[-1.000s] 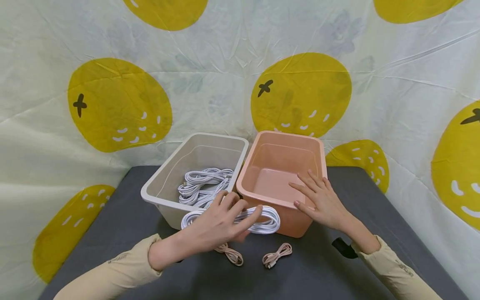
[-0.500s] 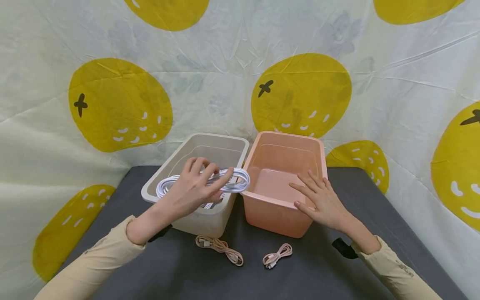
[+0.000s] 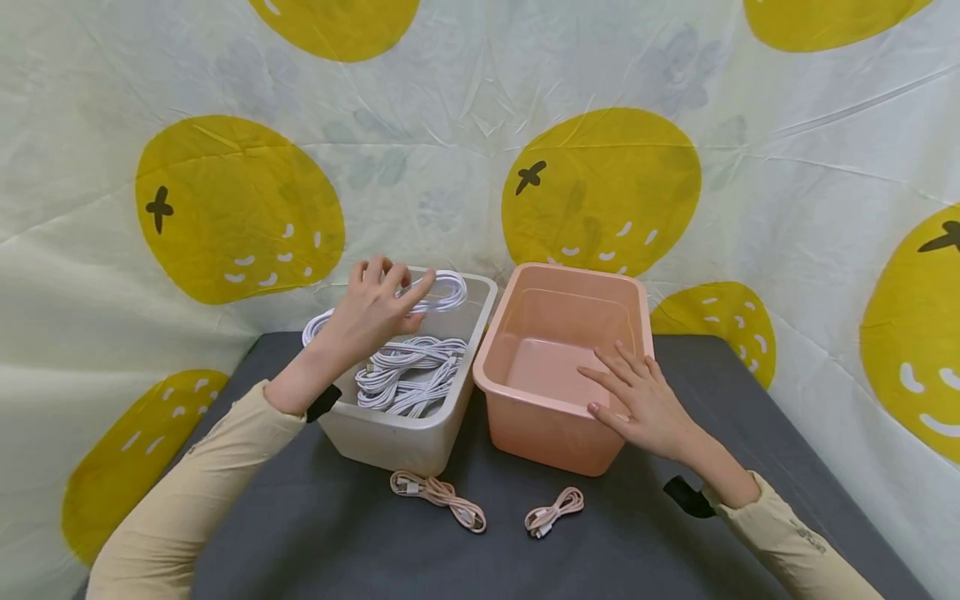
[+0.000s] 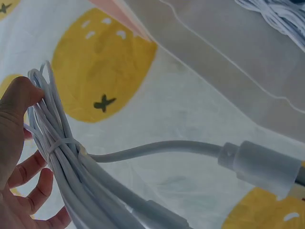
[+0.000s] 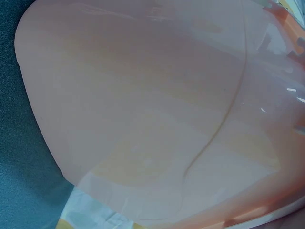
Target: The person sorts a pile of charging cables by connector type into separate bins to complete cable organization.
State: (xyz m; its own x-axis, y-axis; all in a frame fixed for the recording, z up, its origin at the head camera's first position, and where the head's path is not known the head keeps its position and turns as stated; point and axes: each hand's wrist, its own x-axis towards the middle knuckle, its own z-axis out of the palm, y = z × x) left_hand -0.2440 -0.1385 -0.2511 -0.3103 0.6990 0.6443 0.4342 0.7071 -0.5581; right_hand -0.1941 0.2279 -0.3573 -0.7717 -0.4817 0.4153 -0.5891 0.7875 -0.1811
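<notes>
My left hand (image 3: 367,312) grips a coiled bundle of white cable (image 3: 450,292) above the far part of the beige bin (image 3: 397,425). In the left wrist view, the thumb presses on the cable bundle (image 4: 64,148), which is bound by a tie, and a thick white plug end (image 4: 267,167) sticks out sideways. More white cables (image 3: 408,375) lie coiled inside the beige bin. With fingers spread, my right hand (image 3: 645,408) rests at the near right rim of the pink bin (image 3: 555,425). The right wrist view shows mostly the pink bin's wall (image 5: 143,95).
Two small coiled pink cables, one longer cable (image 3: 438,500) and one shorter cable (image 3: 555,512), lie on the dark tabletop (image 3: 420,567) before the bins. A patterned cloth (image 3: 427,192) hangs behind the table.
My left hand has carried the white cable bundle up and away, from in front of the bins to above the far part of the beige bin. My right hand stays put.
</notes>
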